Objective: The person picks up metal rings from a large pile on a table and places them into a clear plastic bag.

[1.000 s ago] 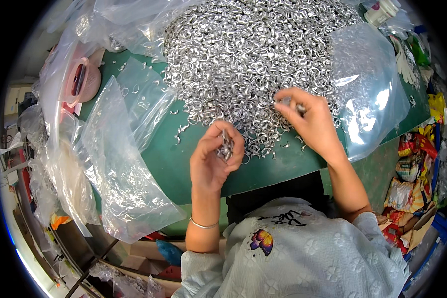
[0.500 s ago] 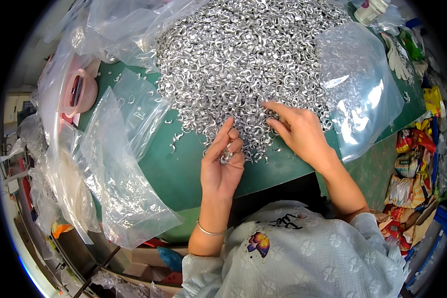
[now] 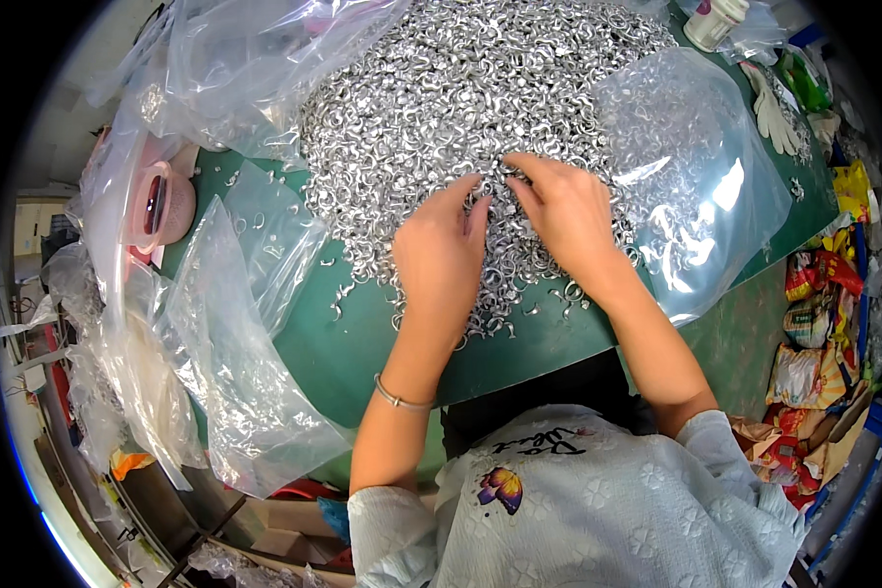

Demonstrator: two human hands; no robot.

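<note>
1. So the green bench (image 3: 343,338) is carrying a massive heap of silvery curved bits (image 3: 441,118), strays scattering toward the front.
2. A clear bag (image 3: 720,220) is lying on the right, bits showing through.
3. Another clear plastic sheet (image 3: 255,392) is drooping off the left front.
4. A white tub (image 3: 715,24) and whitish glove (image 3: 774,122) are sitting far right.

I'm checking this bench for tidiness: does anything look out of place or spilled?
Yes, mildly: a few small metal pieces lie on the green tabletop, left of and apart from the main pile, so they look strayed. Nothing looks plainly damaged.
</note>
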